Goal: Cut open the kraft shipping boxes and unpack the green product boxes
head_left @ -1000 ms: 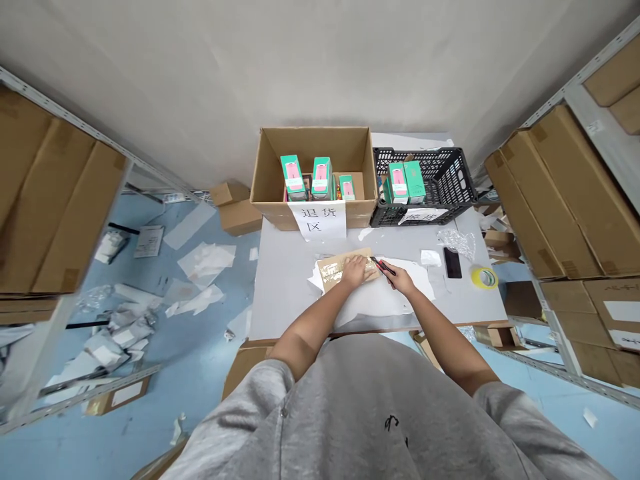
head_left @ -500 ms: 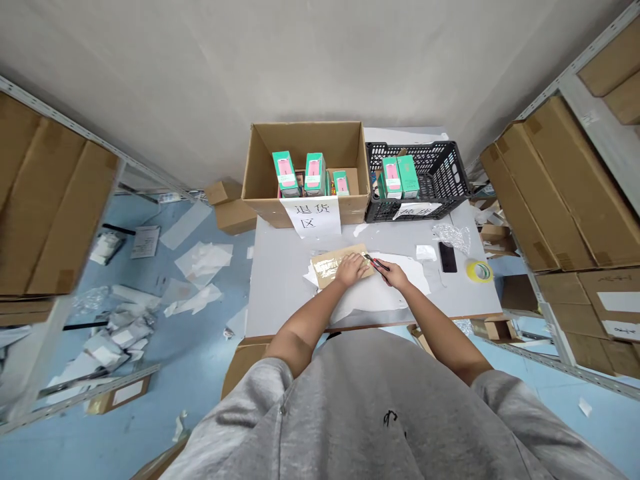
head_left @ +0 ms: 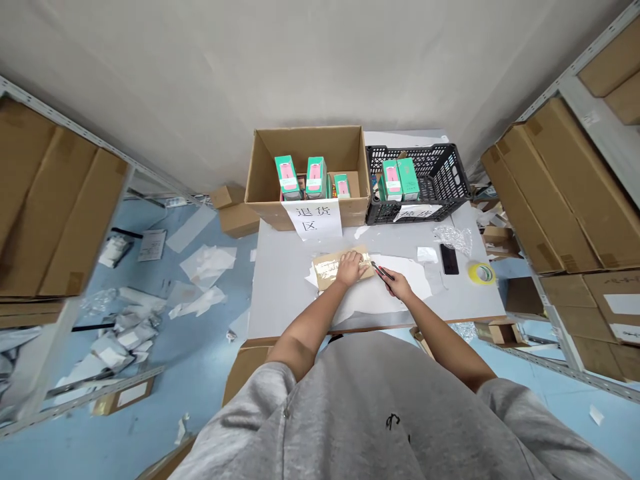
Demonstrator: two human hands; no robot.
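A small flat cardboard box with shiny tape along its top lies on the table. My left hand is on top of the box, gripping it with the fingers bent toward its far edge. My right hand is closed around a black and red utility knife. The knife's tip is at the right end of the box; whether it touches the tape I cannot tell. White paper sheets lie under and beside the box.
Behind stand a large cardboard carton and a black plastic crate, both holding green boxes. To the right lie a phone, a tape roll and bubble wrap. Shelves with cartons flank the table.
My right hand and the utility knife have shifted slightly right and down, toward the box's right end. My left hand stays on the box. The camera view has moved a little.
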